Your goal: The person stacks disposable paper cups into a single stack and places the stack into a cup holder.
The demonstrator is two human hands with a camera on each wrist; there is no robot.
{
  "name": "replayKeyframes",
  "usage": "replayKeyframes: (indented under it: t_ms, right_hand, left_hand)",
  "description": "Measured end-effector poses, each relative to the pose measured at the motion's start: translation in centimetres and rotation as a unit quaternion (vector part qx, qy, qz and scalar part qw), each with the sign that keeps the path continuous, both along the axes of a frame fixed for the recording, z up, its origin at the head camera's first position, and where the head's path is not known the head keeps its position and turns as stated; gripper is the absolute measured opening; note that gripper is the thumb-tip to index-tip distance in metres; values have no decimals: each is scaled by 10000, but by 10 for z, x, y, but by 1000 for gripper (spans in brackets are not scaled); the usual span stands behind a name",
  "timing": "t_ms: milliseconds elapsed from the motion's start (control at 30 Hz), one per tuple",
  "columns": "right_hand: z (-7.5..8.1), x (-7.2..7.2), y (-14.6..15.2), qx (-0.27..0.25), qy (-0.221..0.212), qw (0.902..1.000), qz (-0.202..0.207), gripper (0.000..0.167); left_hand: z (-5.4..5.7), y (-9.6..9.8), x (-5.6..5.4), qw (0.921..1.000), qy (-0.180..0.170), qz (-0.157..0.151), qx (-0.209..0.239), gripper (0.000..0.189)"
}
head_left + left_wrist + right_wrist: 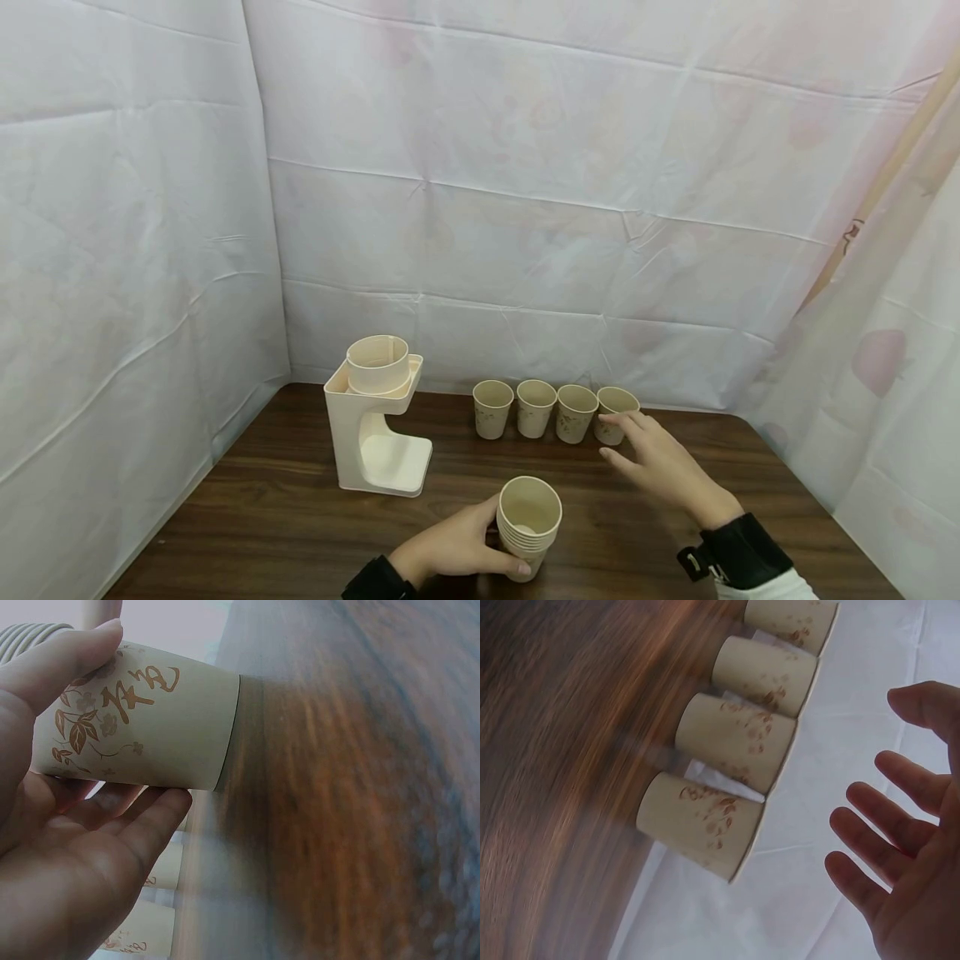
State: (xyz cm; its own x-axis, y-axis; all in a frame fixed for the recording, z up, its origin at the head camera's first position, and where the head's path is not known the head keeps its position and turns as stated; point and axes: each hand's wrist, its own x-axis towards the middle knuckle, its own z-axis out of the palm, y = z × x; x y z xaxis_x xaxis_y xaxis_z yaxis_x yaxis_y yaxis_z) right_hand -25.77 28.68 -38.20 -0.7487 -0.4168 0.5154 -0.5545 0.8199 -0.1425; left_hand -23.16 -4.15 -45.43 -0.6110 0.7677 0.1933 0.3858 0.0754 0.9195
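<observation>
A stack of several nested beige paper cups [530,521] stands upright near the front of the table, and my left hand [468,542] grips it around the side. In the left wrist view, the outermost paper cup [150,720] shows a brown leaf print and lettering between thumb and fingers. My right hand [667,467] is held over the table by the rightmost paper cup [617,402] of a row along the back. Its fingers [881,840] are spread and hold nothing; in the right wrist view they are apart from the row's end cup [701,825].
Left of the row stands a cream cup dispenser stand [393,462] with a round tube [378,367] on top. Other single paper cups [492,412] stand side by side near the back edge. A pale cloth [465,208] hangs behind the dark wooden table [262,525].
</observation>
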Motion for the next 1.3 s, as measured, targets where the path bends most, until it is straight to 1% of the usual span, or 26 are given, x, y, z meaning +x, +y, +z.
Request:
replayKeyframes:
  t_ms: [267, 333, 533, 733, 900, 1100, 1300]
  right_hand:
    - [-8, -17, 13, -130, 247, 9992, -297, 44]
    - [-11, -22, 16, -147, 211, 9989, -393, 45]
    - [-17, -36, 24, -289, -244, 9966, -727, 50]
    - [-20, -48, 29, -630, -745, 9890, -1115, 56]
    - [-21, -58, 34, -820, -1049, 9837, -1212, 64]
    - [-24, -71, 38, -873, -1387, 9778, -1304, 73]
    - [-26, -83, 38, -1031, -1681, 9714, -1319, 78]
  left_hand:
    - [0, 0, 0, 10000, -30, -26, 40, 70]
    - [0, 0, -1, 10000, -51, -52, 38, 70]
    - [-1, 0, -1, 10000, -70, -36, 23, 71]
    - [-1, 0, -1, 10000, -38, -13, 43, 69]
    - [0, 0, -2, 9999, -82, -40, 57, 69]
    - [-1, 0, -3, 9999, -122, -71, 82, 70]
    - [-1, 0, -2, 10000, -67, -4, 26, 70]
